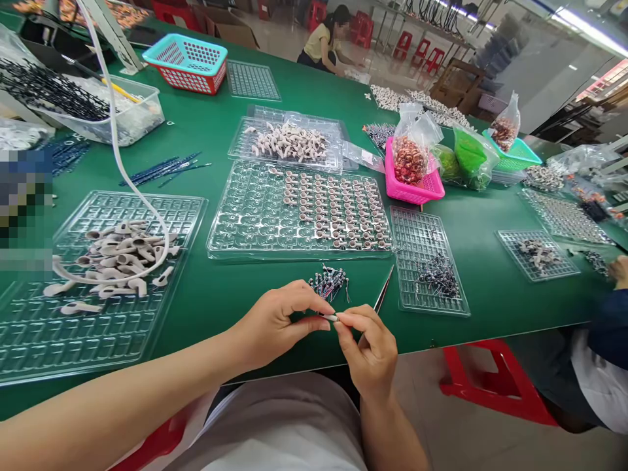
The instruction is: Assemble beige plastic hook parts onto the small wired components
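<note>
My left hand [289, 320] pinches one end of a small white earbud shell [330, 317] between thumb and fingers. At its other end, my right hand [367, 350] closes thumb and forefinger on the same piece. Metal tweezers [384, 288] stick out from behind the right hand, points away from me; how they are held is hidden. Just beyond the fingers lies a pile of small dark wired components [328, 282]. Farther back, a clear compartment tray [250, 216] carries rows of earbud shells on its right side.
Loose grey-white shells [125, 252] lie on a left tray, crossed by a white tube [115, 131]. Another shell pile [292, 140] is behind. To the right are a tray of dark parts [436, 275] and a pink basket [415, 186]. A co-worker's arm [611, 314] shows at far right.
</note>
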Demonstrator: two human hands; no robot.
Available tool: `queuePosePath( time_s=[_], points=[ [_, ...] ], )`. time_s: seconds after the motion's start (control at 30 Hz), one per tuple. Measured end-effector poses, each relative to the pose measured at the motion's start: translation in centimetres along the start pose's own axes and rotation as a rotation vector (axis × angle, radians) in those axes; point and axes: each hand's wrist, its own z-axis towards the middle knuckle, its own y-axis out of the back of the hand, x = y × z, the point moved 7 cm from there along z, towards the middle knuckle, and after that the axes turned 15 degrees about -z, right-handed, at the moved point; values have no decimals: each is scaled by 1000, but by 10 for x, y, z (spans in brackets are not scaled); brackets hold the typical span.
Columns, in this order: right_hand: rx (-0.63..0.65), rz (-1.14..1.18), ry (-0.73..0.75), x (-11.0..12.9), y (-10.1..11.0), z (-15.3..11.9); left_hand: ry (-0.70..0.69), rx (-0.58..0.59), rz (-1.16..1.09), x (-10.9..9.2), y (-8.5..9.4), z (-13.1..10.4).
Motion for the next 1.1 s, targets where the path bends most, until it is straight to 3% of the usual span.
queuePosePath(
  time_s=[0.17, 0.57, 0.77, 0.93, 1.1],
  points=[
    [-5, -25, 11, 2, 1, 1, -41, -11, 2, -3, 1, 0],
    [19, -33, 8, 2, -1, 2, 35, -20, 28, 2, 2, 1],
    [64, -85, -15, -6, -3, -2, 113, -47, 111, -10, 6, 3],
    [74, -116, 36, -12, -5, -1, 190, -118, 353, -41, 41, -8],
    [21, -123, 92, -3, -2, 4, 106, -373, 777, -71, 117, -50]
  ],
)
